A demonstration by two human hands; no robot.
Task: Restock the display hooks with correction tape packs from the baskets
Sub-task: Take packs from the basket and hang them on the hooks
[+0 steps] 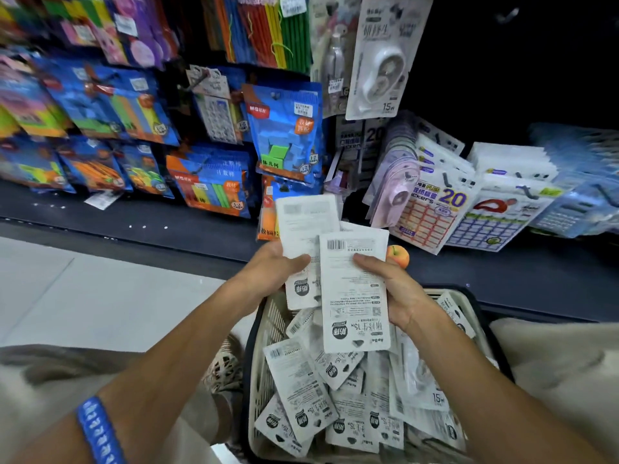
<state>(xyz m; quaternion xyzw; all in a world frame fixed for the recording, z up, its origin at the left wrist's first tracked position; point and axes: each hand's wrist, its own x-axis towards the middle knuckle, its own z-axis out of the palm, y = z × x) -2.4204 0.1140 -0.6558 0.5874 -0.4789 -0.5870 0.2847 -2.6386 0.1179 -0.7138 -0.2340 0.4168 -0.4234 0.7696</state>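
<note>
Nearest, a blue wristband (97, 430) on the left forearm. Beyond it, a cream basket (264, 333) heaped with loose correction tape packs (301, 390), backs up, spilling toward its right rim. Above the basket's far edge, left hand (271, 272) pinching a fanned stack of packs (306, 229), thumb over the front. Right hand (392, 289) gripping one pack (353, 296) by its right edge, upside down, barcode uppermost, overlapping the stack. Just past the right thumb, an apple-shaped item (398, 256) on the dark shelf (167, 226). Farther back, sticker sheets (435, 209) leaning at the shelf's right; blue pouches (284, 128) hanging left. Farthest, a hanging correction tape pack (385, 58) on the display.
</note>
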